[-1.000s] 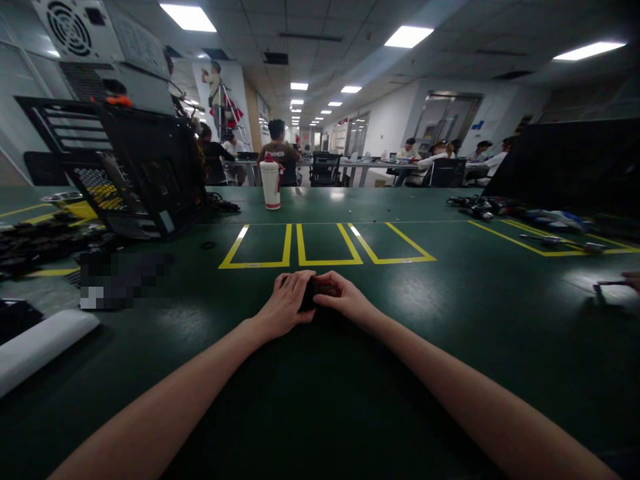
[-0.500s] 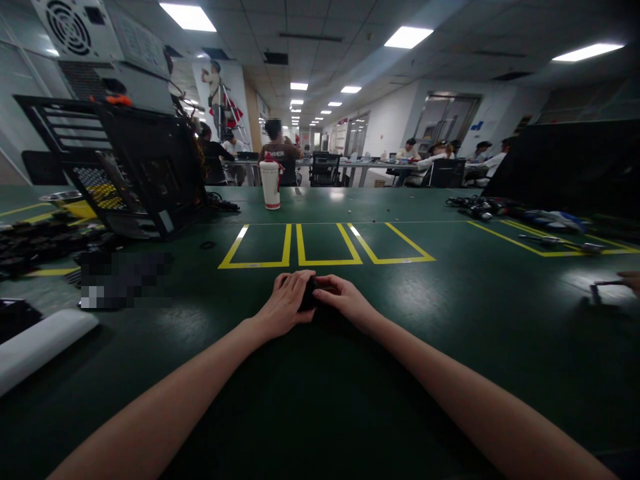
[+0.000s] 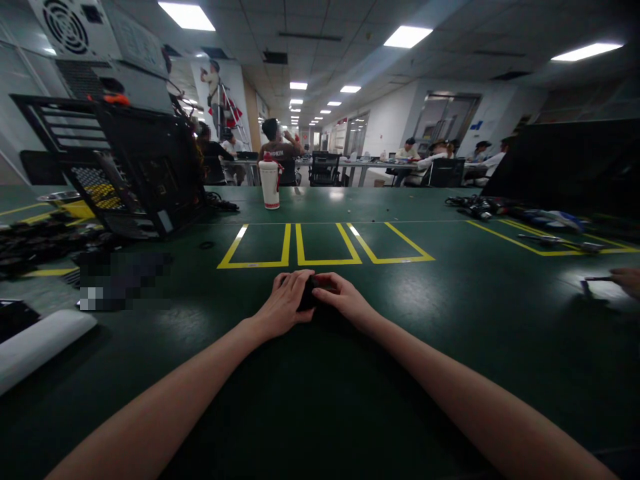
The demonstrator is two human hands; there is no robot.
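Note:
My left hand is closed around a small black object, its fingers over the top and its thumb low on the near side. My right hand meets the same object from the right, thumb and fingers pinched at its edge. Most of the object is hidden by the fingers, so its kind cannot be made out. Both hands are low over the dark green table. Just beyond them, yellow tape marks out three boxes on the tabletop.
Left stand a black computer case with power supplies on top, tangled black cables and a white roll. A white cup stands beyond the tape. Right, another person's hand holds a dark tool near cables.
My hands stay nearly still on the black object; my right fingers shift slightly. The other person's hand at the right edge has come a little further left with its dark tool.

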